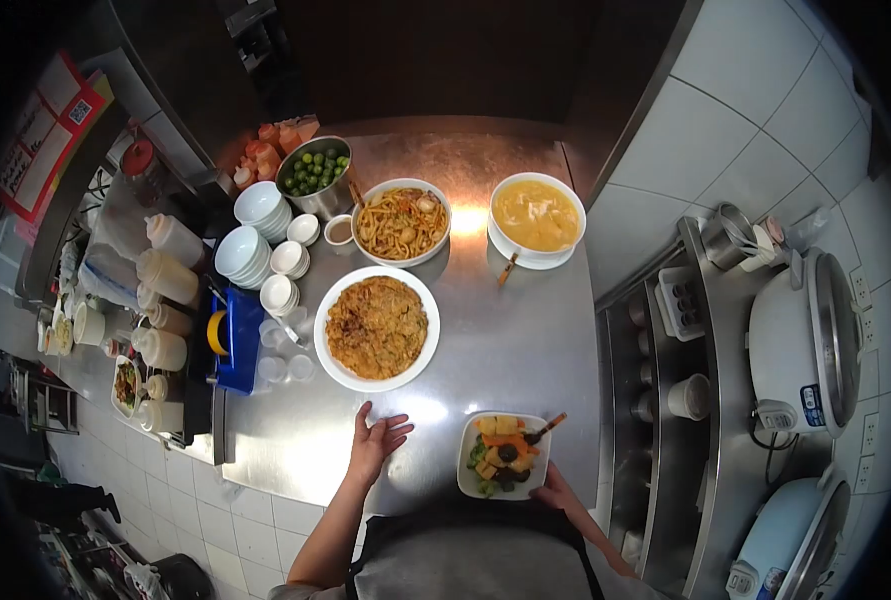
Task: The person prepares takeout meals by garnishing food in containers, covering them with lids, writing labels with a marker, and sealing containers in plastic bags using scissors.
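Note:
My left hand (pixel 377 442) is open and empty, fingers spread, just below a round white plate (pixel 431 352) of browned, omelette-like food. At the lower right, my right hand (pixel 555 487) grips the near right corner of a square white bowl (pixel 468 478). Tofu-like cubes, broccoli, carrot and a dark mushroom fill this bowl, and a patterned spoon handle (pixel 551 424) sticks out over its rim. Whether the bowl rests on the steel counter (pixel 495 350) or is lifted cannot be told. My right fingers are partly hidden beneath it.
A noodle bowl (pixel 447 232) and a soup bowl (pixel 581 225) stand at the back. Stacked small bowls (pixel 248 255), a pot of green limes (pixel 313 188), a blue bin (pixel 237 365) and sauce bottles (pixel 168 275) crowd the left. Rice cookers (pixel 790 340) line the right shelves.

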Demonstrator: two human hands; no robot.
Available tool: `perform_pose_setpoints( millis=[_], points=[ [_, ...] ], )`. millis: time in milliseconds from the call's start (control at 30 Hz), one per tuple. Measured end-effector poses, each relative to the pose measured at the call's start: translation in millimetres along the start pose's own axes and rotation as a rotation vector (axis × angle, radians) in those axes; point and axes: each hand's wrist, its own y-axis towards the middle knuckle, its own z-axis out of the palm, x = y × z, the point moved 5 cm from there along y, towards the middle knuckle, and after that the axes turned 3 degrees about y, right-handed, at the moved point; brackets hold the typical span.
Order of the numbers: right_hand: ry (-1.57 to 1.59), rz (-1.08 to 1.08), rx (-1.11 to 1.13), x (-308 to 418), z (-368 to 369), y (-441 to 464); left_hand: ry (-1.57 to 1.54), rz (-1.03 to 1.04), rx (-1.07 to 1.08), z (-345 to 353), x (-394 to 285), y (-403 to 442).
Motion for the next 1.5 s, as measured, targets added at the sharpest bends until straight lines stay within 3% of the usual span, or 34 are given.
perform_pose_setpoints(
  millis=[100, 200, 367, 433, 533, 600, 633, 700, 767, 833, 933, 967, 1033, 1067, 1133, 1233, 1300, 1500],
  points=[
    [-0.122, 0.106, -0.080, -7, -11, 10, 0.015, 0.022, 0.018, -1, 10, -24],
    [0.197, 0.306, -0.140, 26, -18, 16, 0.086, 0.085, -0.039, -16, 15, -49],
    [0.348, 0.134, -0.165, 56, -67, 61, 0.094, 0.140, -0.171, -56, 28, -98],
    [0.301, 0.095, -0.059, 67, -86, 80, 0.083, 0.150, -0.222, -72, 38, -117],
    [0.346, 0.050, -0.186, 75, -93, 105, 0.084, 0.162, -0.256, -94, 56, -139],
    [0.434, 0.018, -0.030, 61, -107, 123, 0.133, 0.230, -0.208, -105, 64, -147],
    [0.386, 0.053, -0.149, 78, -88, 112, 0.019, 0.217, -0.208, -106, 64, -153],
    [0.300, 0.130, -0.131, 66, -105, 114, 0.034, 0.148, -0.151, -118, 66, -162],
    [0.255, 0.136, -0.209, 67, -103, 95, 0.036, 0.214, -0.058, -138, 71, -173],
    [-0.244, 0.221, -0.389, 89, -71, 56, 0.085, 0.192, -0.083, -168, 72, -201],
    [-1.520, -0.085, -0.494, 57, -56, 52, 0.085, 0.149, -0.143, -229, 94, -252],
    [-1.373, -0.086, -0.418, 27, -30, 61, 0.076, 0.132, -0.164, -254, 102, -274],
    [-1.009, 0.009, -0.193, 41, 134, 22, 0.180, 0.025, -0.227, -307, 124, -315],
    [-1.033, 0.009, 0.065, 20, 198, 27, 0.184, 0.064, -0.255, -333, 127, -335],
    [-0.716, 0.238, 0.429, -17, 326, 16, 0.170, 0.093, -0.355, -375, 135, -373],
    [-1.037, 0.100, 0.865, -30, 481, -9, 0.072, 0.105, -0.500, -421, 126, -413],
    [-0.884, 0.107, 0.972, -32, 552, -14, -0.082, 0.107, -0.522, -440, 117, -430],
    [-0.751, 0.118, 1.049, -42, 673, 31, 0.033, 0.171, -0.404, -506, 60, -402]
  ],
)
